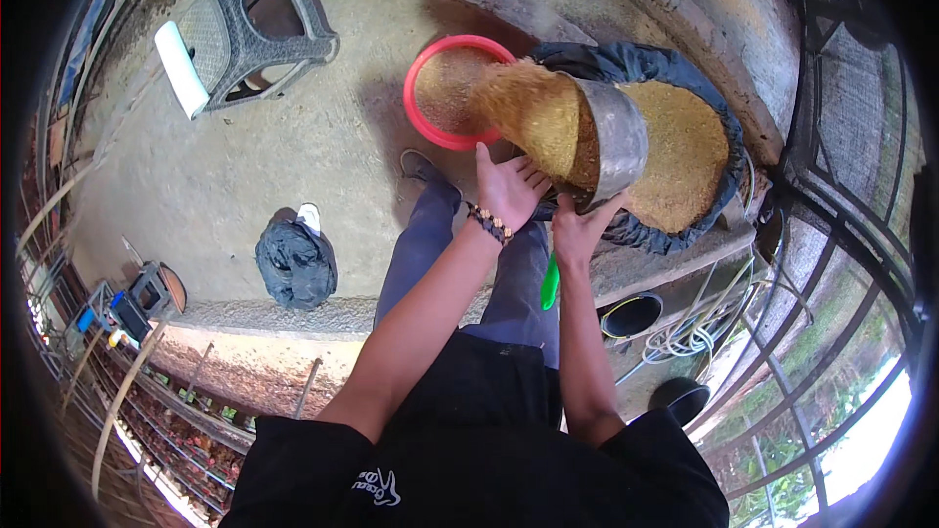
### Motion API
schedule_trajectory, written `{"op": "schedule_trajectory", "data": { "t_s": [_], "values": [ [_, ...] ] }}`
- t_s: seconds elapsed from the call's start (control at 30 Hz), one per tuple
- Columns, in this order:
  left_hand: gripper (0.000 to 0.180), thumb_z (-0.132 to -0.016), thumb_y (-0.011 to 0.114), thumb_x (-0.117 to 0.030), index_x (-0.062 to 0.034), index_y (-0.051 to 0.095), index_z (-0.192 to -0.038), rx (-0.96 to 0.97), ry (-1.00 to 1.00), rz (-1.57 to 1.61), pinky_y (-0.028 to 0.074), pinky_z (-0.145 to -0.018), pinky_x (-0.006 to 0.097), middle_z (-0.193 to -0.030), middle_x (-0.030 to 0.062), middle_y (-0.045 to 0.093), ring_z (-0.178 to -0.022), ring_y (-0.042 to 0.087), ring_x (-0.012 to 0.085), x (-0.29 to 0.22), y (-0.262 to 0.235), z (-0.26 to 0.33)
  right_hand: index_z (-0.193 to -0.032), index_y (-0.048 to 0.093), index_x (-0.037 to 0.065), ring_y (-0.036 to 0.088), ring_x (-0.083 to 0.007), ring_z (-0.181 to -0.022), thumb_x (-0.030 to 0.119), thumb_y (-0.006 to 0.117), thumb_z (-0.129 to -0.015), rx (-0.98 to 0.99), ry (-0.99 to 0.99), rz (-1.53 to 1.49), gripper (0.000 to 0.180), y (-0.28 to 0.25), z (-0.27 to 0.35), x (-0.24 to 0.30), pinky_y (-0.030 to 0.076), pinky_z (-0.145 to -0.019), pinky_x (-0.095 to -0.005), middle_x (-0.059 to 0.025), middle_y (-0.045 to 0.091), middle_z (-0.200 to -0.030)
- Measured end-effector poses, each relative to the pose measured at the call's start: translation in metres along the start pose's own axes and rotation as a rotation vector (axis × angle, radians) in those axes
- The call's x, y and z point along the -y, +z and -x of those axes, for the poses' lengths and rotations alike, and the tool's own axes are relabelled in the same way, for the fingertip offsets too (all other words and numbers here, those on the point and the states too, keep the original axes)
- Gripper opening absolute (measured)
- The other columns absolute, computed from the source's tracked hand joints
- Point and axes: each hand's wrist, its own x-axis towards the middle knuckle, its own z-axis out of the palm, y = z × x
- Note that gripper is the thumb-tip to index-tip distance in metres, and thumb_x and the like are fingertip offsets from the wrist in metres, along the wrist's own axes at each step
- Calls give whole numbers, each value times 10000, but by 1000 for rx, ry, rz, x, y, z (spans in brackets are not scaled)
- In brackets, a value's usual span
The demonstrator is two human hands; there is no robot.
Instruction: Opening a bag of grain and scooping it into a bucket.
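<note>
My right hand (585, 228) grips the lower side of a round metal pot (618, 142), tipped over to the left. Yellow-brown grainy feed (533, 112) spills from its mouth, blurred by motion, toward a red-rimmed basin (413, 90) on the floor. Feed lies in the basin too. Below the stream, my left hand (513, 190) is open, palm up and fingers stretched, near the basin's edge and the pot's mouth. To the right stands a large sack (729, 176) with a rolled-down dark lining, full of the same feed. A bright green handle-like piece (550, 284) shows below my right hand; what it belongs to is hidden.
A grey plastic stool (235, 34) lies tipped at the upper left. A dark bundled bag (295, 264) sits on the concrete floor. At the right are a coiled hose (699, 332), black buckets (631, 316) and a metal-framed mesh. Cages with birds line the lower left.
</note>
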Motion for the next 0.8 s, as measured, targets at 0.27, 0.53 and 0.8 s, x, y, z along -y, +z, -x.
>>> {"op": "schedule_trajectory", "data": {
  "t_s": [0.27,0.53,0.8],
  "values": [
    [993,-863,171,-733,154,381,-1256,110,-93,50,249,-1093,436,-1294,276,451,-1261,381,350,-33,-12,3,-1405,96,-41,299,-318,-1277,-23,641,-703,-172,-228,82,888,57,30,32,202,-1082,-399,-228,276,-1358],
    [709,-915,249,-633,-88,436,-1329,770,-219,557,410,-1004,476,-1310,149,502,-1194,488,347,-50,-43,-9,-1412,102,-33,317,-315,-1271,236,805,-667,-145,-541,152,1059,75,28,16,232,-1061,-434,-225,263,-1366],
    [785,-907,298,-616,34,370,-1341,815,-64,358,431,-986,481,-1322,229,460,-1194,478,382,-59,-49,-38,-1400,123,-64,308,-343,-1280,275,788,-693,-148,-764,312,1028,63,-2,16,241,-1061,-438,-234,224,-1396]
  ]
}}
